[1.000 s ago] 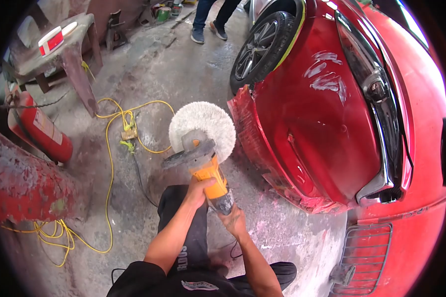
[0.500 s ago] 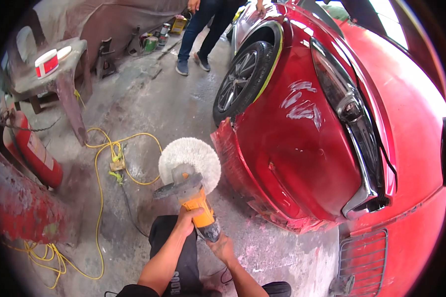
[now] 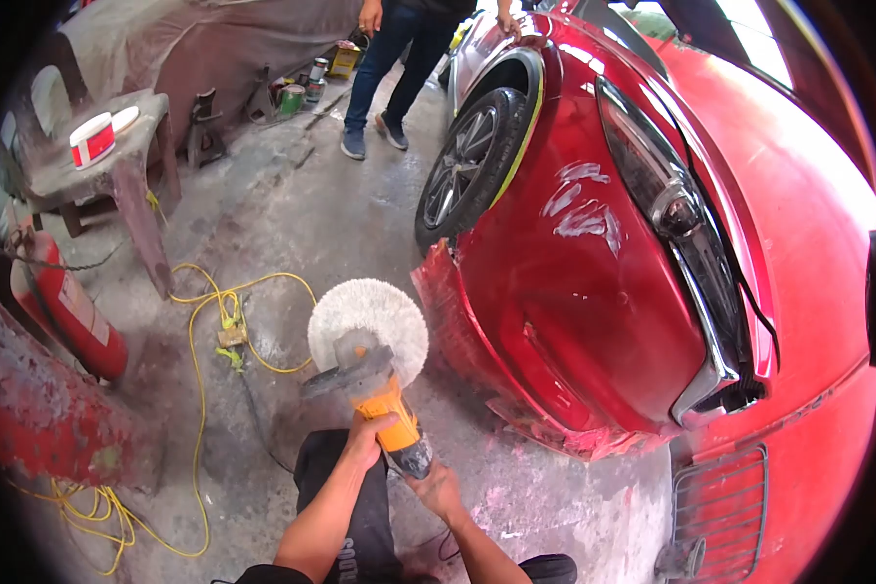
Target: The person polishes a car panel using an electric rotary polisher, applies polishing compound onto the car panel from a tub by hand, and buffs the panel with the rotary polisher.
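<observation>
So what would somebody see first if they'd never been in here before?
Probably the big shiny red car filling the right side, with white smears below its headlight. Next might be the fluffy white pad near the middle, on an orange-and-black polisher held in the left hand and right hand. Then there's the bright yellow cord looping across the floor at left.
</observation>
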Demonstrator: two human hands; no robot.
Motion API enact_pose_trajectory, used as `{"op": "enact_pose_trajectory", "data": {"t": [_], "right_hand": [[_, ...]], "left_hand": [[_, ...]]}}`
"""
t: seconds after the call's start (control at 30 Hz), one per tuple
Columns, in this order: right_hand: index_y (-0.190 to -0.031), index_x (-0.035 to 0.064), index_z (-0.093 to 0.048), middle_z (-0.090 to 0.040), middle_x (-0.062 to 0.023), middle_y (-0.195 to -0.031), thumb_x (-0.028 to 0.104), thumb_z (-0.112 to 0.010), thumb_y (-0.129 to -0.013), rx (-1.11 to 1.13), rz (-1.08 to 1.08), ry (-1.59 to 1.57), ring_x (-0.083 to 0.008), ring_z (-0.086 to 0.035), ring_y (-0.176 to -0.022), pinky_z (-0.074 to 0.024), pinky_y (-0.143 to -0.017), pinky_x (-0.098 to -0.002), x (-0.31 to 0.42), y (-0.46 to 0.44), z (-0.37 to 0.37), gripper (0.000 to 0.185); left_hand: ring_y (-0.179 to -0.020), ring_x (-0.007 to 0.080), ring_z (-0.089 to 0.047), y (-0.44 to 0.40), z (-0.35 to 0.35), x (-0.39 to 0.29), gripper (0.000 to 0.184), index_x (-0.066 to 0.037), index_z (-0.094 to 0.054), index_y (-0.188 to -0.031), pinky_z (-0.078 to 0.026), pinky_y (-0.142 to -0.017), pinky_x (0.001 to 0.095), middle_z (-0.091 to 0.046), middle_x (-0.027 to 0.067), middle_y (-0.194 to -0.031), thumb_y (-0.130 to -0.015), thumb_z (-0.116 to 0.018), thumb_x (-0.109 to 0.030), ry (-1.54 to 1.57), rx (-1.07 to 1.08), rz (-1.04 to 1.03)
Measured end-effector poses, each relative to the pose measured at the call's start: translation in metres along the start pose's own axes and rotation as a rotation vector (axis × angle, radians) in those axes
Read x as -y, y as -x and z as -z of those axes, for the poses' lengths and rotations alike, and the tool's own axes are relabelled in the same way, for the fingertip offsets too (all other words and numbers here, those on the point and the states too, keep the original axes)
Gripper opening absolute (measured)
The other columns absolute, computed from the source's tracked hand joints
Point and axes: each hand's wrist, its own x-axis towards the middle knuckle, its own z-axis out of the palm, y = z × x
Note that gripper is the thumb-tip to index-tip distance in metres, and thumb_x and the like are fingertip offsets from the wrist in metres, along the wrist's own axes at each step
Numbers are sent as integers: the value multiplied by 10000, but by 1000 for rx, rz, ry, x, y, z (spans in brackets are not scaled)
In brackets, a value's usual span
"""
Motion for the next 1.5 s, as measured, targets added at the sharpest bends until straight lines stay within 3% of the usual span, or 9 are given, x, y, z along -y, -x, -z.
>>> {"op": "enact_pose_trajectory", "data": {"t": [0.1, 0.23, 0.3, 1.1, 1.23, 1.3, 1.37, 1.43, 1.5], "right_hand": [[-1205, -61, -624, -726, -321, -960, 317, -829, -804, 5, 11, 53, -470, -730, -927, -588, -793, -511, -8, -3, -8, 588], [-1192, -65, -628, -725, -324, -977, 322, -833, -804, -23, 22, -6, -471, -728, -944, -586, -803, -512, -13, -1, -15, 585], [-1173, -60, -622, -722, -328, -968, 407, -785, -837, -13, 6, 5, -509, -709, -935, -572, -838, -547, -13, -1, -16, 598], [-1179, -60, -614, -723, -330, -967, 361, -836, -807, -8, -11, -20, -492, -716, -949, -579, -822, -532, -1, -1, -9, 604], [-1193, -22, -634, -726, -312, -963, 368, -792, -819, -11, -22, -21, -484, -714, -947, -572, -821, -543, -3, 0, -11, 564], [-1134, -96, -606, -717, -345, -951, 357, -838, -801, -13, 5, -46, -498, -716, -934, -579, -817, -537, -4, 0, -11, 608], [-1133, -95, -607, -718, -343, -950, 361, -836, -801, -14, 5, -46, -498, -717, -932, -578, -817, -538, -4, 0, -10, 609], [-1133, -95, -609, -718, -341, -949, 365, -834, -800, -16, 7, -43, -498, -717, -930, -578, -817, -538, -5, 0, -10, 611], [-1130, -95, -611, -719, -337, -946, 378, -829, -800, -6, -17, 3, -496, -719, -923, -578, -815, -538, -6, -1, -10, 616]], "left_hand": [[-977, 331, -739, 0, -2, -3, 497, 30, -610, -1292, -617, -894, 475, -722, 162, -1083, -822, -762, -28, -22, 1, -7], [-975, 331, -740, 2, -1, -4, 488, 30, -616, -1286, -616, -891, 474, -723, 161, -1094, -823, -762, -24, -11, 26, 12], [-1002, 318, -730, -1, 3, -1, 516, 16, -603, -1309, -605, -919, 469, -714, 149, -1114, -821, -760, -44, -39, 22, 15], [-1031, 298, -715, 0, 1, -2, 552, -6, -589, -1335, -601, -924, 464, -700, 135, -1130, -823, -775, -91, -75, 41, 24], [-1040, 301, -716, 0, 2, -1, 539, -3, -595, -1327, -600, -931, 466, -704, 139, -1138, -825, -772, -83, -77, 38, 26], [-989, 315, -730, 1, -1, 0, 498, 10, -611, -1290, -612, -900, 469, -716, 151, -1095, -822, -767, -59, -61, 22, 14], [-937, 329, -744, 0, -3, -1, 457, 23, -627, -1252, -624, -868, 472, -727, 164, -1052, -819, -762, -35, -47, 9, 2], [-1047, 308, -715, 1, 1, 0, 535, 2, -589, -1341, -597, -947, 472, -704, 140, -1145, -836, -753, -52, -80, 31, 23], [-1050, 310, -715, 1, 2, 1, 540, 3, -586, -1348, -597, -950, 474, -704, 141, -1149, -837, -749, -49, -82, 25, 26]]}}
